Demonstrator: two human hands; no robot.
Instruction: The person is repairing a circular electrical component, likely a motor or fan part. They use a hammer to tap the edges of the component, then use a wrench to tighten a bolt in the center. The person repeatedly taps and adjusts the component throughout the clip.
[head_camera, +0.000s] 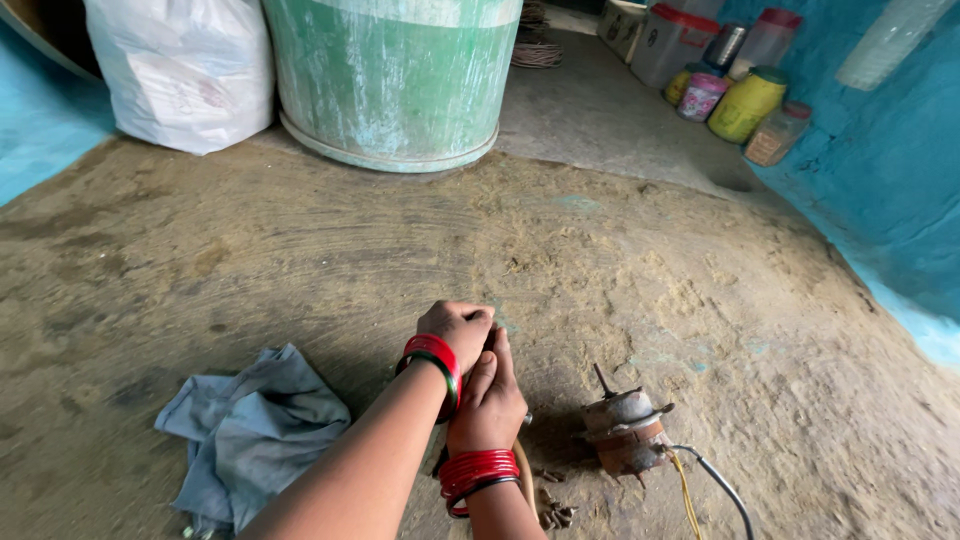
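Note:
My left hand (458, 328) is a closed fist low over the earthen floor, clenched on a small dark part that shows at its right side. My right hand (490, 398) lies just behind it, fingers straight and pressed against the fist. A pale wooden handle (523, 472) runs out from under the right palm and wrist; the rest of this tool is hidden by both hands. Red bangles ring both wrists. A rusty small electric motor (624, 432) with a thin shaft stands on the floor just right of my hands, not touching them.
Yellow and grey wires (700, 478) trail from the motor to the lower right. A crumpled blue-grey cloth (252, 430) lies to the left. Small dark bits (554, 514) lie near my right forearm. Behind stand a green drum (390, 80), a white sack (180, 65), several jars (745, 100) and a blue wall (890, 170).

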